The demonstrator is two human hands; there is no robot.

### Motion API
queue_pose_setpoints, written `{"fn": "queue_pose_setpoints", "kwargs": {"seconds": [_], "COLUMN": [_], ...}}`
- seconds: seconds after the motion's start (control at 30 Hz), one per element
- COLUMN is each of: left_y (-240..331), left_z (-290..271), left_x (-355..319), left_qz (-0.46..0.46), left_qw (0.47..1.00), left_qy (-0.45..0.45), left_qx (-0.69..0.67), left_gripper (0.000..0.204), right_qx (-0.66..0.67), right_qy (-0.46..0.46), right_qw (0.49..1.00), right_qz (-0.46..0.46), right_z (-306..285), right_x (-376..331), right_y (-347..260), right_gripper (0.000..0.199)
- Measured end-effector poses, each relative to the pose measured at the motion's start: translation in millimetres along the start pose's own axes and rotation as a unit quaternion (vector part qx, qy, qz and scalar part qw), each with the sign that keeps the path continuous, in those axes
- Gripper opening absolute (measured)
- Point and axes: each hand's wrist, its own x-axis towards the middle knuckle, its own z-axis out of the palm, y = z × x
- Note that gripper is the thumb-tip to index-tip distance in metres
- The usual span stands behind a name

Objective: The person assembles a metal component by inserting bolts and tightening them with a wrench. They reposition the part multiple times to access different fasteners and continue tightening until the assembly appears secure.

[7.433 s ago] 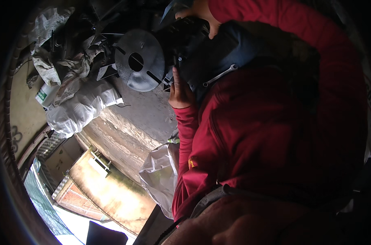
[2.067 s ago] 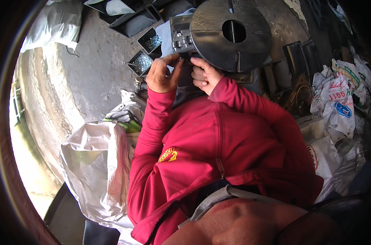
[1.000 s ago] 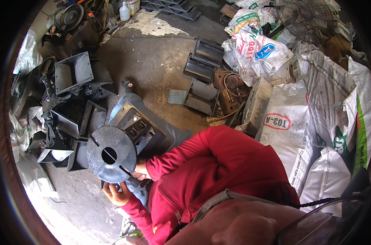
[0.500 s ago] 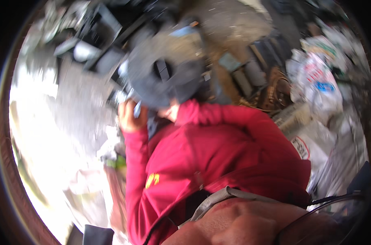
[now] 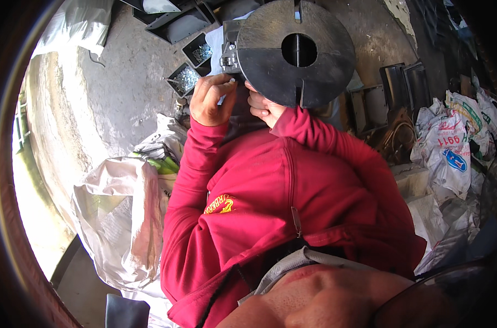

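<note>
A large round black disc (image 5: 265,76) with a round hole in its middle and slots at its rim is in front of my chest. On its left side sits a dark metal bracket (image 5: 230,49) with bolts. My left hand (image 5: 211,101) is closed just below that bracket, fingertips pinching a small shiny metal piece (image 5: 232,80), too small to name surely. Against the disc's near left edge, my right hand (image 5: 266,107) has its fingers curled. The disc partly covers that hand, so what it grips is hidden.
Two black bins (image 5: 184,79) of small shiny metal hardware stand beyond my left hand. More black trays (image 5: 177,24) lie farther off. Dark metal frames (image 5: 371,106) and printed plastic sacks (image 5: 442,145) are at the right. An open whitish sack (image 5: 117,218) is at the left.
The earlier view is smeared by motion. The disc now appears farther right and higher in the picture. Both hands also appear higher, near the disc's left edge.
</note>
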Motion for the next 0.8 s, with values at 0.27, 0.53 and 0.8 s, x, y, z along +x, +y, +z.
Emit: {"fn": "queue_pose_setpoints", "kwargs": {"seconds": [0.27, 0.53, 0.8], "left_y": [-2.9, 5.7, 2.2], "left_z": [-9.7, -12.8, -9.9], "left_x": [1.5, 9.7, 2.0], "left_qz": [0.005, 0.016, -0.009], "left_qw": [0.999, 0.994, 0.998], "left_qy": [-0.043, -0.068, -0.042], "left_qx": [0.018, 0.082, 0.037], "left_gripper": [0.032, 0.03, 0.032], "right_qx": [0.004, 0.001, -0.029], "right_qy": [-0.04, -0.034, 0.002], "right_qw": [0.999, 0.999, 0.999], "right_qz": [0.02, 0.012, 0.022], "right_z": [3.0, -1.8, 13.5], "right_x": [-2.0, 1.6, -6.8], "right_y": [-5.3, -0.8, -10.1], "right_gripper": [0.02, 0.024, 0.03]}}
